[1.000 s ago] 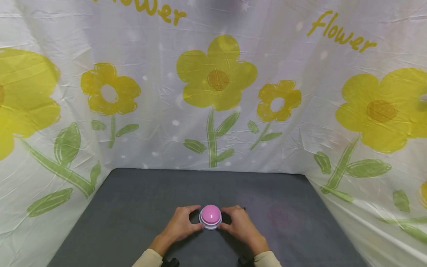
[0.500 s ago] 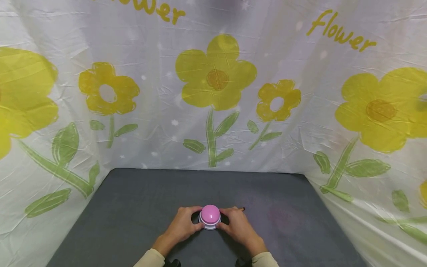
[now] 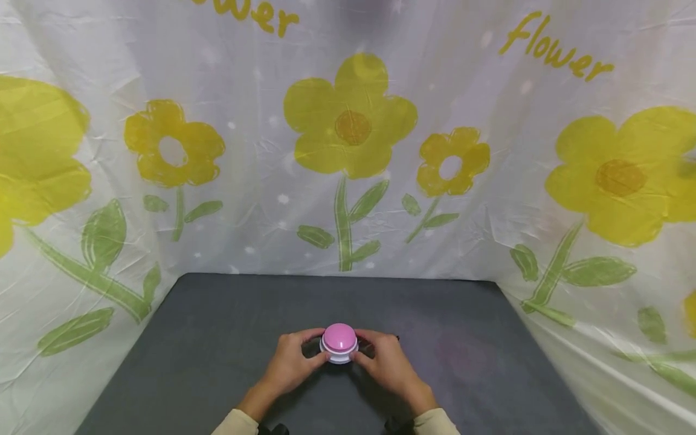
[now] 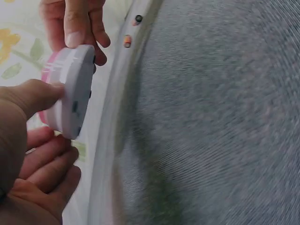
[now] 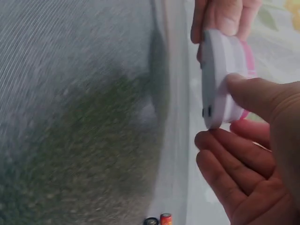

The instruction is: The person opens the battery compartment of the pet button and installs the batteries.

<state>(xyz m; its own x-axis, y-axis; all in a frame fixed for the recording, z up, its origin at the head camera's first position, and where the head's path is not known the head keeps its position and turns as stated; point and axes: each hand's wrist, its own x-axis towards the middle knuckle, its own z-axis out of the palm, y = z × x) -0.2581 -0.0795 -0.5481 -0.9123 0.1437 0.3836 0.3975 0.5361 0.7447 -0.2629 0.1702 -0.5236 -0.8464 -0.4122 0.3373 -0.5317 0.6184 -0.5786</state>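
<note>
A round push button with a pink dome and a white base is held up off the dark tabletop between both hands. My left hand grips its left side, thumb near and fingers on the far side. On the opposite edge, my right hand holds it the same way. In the left wrist view the button appears edge-on, its flat underside with small dark feet partly showing. The right wrist view also has the button edge-on, the thumb pressed on the white rim.
Beyond the hands, two small items lie on the table: a red-orange cylinder and a dark round-ended piece. The grey tabletop is bordered by a white curtain printed with yellow flowers, behind and at both sides.
The fingers have closed in on the button's sides. Both hands have raised it off the table, and it sits slightly higher and further left in the head view.
</note>
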